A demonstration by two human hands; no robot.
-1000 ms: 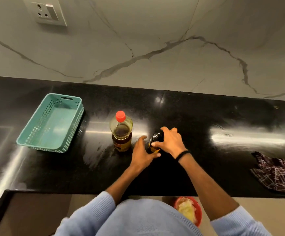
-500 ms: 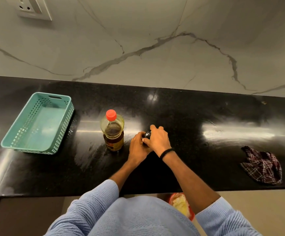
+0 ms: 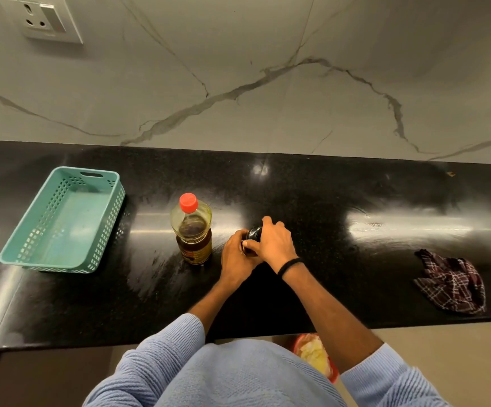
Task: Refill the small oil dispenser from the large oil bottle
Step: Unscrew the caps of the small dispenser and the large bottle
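Note:
The large oil bottle point(image 3: 193, 230) stands upright on the black counter point(image 3: 326, 201), clear plastic with dark oil, a yellow label and a red cap screwed on. Just right of it sits the small oil dispenser point(image 3: 253, 234), dark with a black top, mostly hidden by my hands. My left hand point(image 3: 235, 257) wraps its body from the left. My right hand point(image 3: 276, 242) closes over its black top from the right. Both hands touch each other around it.
A teal perforated basket point(image 3: 15, 254) lies at the counter's left. A dark checked cloth point(image 3: 451, 282) lies crumpled near the right front edge. A marble wall with a socket point(image 3: 52, 20) rises behind. Below the counter edge a red bin point(image 3: 316, 355) holds pale scraps.
My left hand has closed fully around the dispenser's body and my right hand has settled over its top. The dispenser stays in place beside the large bottle.

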